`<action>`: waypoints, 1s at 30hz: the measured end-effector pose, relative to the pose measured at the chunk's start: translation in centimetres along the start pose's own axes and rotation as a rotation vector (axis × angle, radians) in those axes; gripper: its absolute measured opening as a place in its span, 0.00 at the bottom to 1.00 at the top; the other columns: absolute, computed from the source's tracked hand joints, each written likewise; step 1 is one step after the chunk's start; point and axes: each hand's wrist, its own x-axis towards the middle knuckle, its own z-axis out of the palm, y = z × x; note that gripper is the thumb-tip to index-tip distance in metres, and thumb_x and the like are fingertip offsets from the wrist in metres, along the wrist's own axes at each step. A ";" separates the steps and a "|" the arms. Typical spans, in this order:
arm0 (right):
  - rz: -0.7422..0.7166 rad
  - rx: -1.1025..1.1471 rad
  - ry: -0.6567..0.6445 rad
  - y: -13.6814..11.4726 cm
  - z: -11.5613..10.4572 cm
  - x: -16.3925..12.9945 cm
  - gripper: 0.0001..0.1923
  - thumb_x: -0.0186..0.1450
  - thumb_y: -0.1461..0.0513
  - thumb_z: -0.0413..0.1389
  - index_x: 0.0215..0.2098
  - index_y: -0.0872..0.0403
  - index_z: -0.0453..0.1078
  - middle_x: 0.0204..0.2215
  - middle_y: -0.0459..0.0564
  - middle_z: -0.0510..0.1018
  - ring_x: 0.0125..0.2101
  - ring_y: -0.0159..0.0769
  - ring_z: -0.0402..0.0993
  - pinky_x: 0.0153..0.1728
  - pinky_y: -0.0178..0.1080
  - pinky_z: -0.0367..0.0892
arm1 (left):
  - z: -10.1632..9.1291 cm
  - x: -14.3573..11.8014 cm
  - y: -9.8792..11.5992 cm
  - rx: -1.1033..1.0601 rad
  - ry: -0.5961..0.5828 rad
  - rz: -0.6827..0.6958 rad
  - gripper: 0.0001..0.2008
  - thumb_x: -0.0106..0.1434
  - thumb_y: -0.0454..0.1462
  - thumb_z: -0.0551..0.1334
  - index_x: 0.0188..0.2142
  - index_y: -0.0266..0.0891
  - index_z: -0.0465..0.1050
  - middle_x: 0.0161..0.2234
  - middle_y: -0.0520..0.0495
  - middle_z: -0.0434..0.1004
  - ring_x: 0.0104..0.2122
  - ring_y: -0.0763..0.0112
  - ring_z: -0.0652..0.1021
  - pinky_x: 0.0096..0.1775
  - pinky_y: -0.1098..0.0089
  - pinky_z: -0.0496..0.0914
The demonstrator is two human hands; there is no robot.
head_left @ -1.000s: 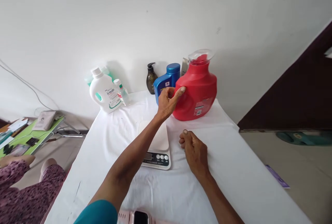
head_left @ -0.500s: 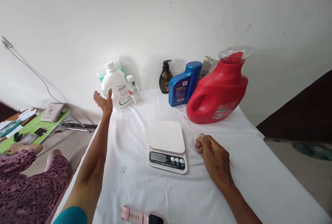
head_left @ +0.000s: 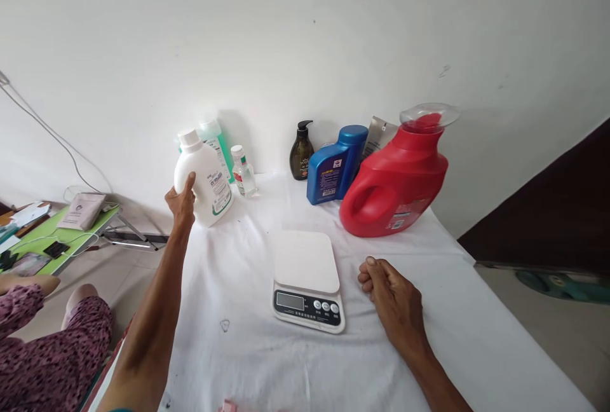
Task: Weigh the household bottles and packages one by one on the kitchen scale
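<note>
At the near edge of the cloth [head_left: 267, 348], a pink strap [head_left: 229, 405] is partly shown. The right hand [head_left: 393, 297] is rested on the cloth with fingers curled in; nothing is seen in it, and open cloth is left to its right, out to the table edge. The scale [head_left: 307, 262] is placed just beside it, its plate bare, with open cloth to its left. Beyond the scale, at the table's left edge, the white jug [head_left: 203, 173] is gripped at its handle side by the left hand [head_left: 182, 203], thumb toward the camera, other fingers mostly hidden. At far right, the red jug [head_left: 400, 177] is set near the blue bottle [head_left: 328, 170]. Compared with half a second ago, the left hand has been closed from an open spread, and the white jug has been drawn clear of the clear bottle [head_left: 244, 177], by which more of the green bottle [head_left: 223, 151] is exposed.
</note>
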 end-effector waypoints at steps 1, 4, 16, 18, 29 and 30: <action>-0.004 -0.002 -0.005 -0.1 0.0 0.0 0.29 0.69 0.37 0.50 0.28 0.50 0.71 0.25 0.52 0.79 0.25 0.40 0.74 0.29 0.39 0.69 | -1.1 -0.7 0.3 0.000 0.024 -0.004 0.28 0.49 0.56 0.75 0.19 0.43 0.61 0.16 0.57 0.57 0.18 0.77 0.59 0.23 0.70 0.56; -0.014 -0.008 -0.013 -0.2 0.0 0.1 0.27 0.67 0.38 0.51 0.26 0.50 0.69 0.24 0.51 0.79 0.25 0.40 0.75 0.28 0.39 0.69 | -5.0 -3.2 1.3 -0.018 0.079 -0.018 0.29 0.48 0.55 0.76 0.19 0.43 0.59 0.15 0.58 0.56 0.18 0.78 0.58 0.22 0.70 0.54; -0.106 0.019 -0.003 -0.4 0.5 0.1 0.22 0.66 0.42 0.49 0.26 0.49 0.66 0.25 0.50 0.79 0.25 0.39 0.76 0.30 0.39 0.69 | -13.3 -11.8 7.8 -0.150 0.043 -0.102 0.33 0.40 0.53 0.80 0.22 0.42 0.57 0.17 0.62 0.53 0.18 0.81 0.55 0.20 0.73 0.49; -0.115 0.014 -0.001 -0.4 0.5 0.1 0.22 0.67 0.43 0.49 0.26 0.49 0.66 0.24 0.50 0.78 0.25 0.38 0.75 0.30 0.39 0.68 | -12.7 -12.7 8.7 -0.184 -0.021 -0.107 0.33 0.40 0.53 0.80 0.23 0.42 0.58 0.17 0.62 0.52 0.18 0.82 0.54 0.20 0.74 0.49; -0.141 0.014 0.002 -0.1 0.4 0.1 0.22 0.70 0.44 0.48 0.28 0.49 0.64 0.24 0.48 0.77 0.26 0.39 0.75 0.33 0.39 0.66 | -2.6 -16.9 11.3 -0.277 -0.360 -0.090 0.36 0.46 0.63 0.76 0.23 0.44 0.54 0.20 0.60 0.45 0.18 0.80 0.52 0.20 0.70 0.49; -0.141 0.015 0.000 -0.1 0.4 0.1 0.22 0.70 0.44 0.48 0.28 0.49 0.63 0.24 0.47 0.77 0.26 0.39 0.75 0.33 0.39 0.66 | -1.6 -17.4 11.3 -0.288 -0.380 -0.105 0.37 0.44 0.63 0.77 0.23 0.44 0.54 0.20 0.60 0.45 0.19 0.80 0.52 0.20 0.70 0.49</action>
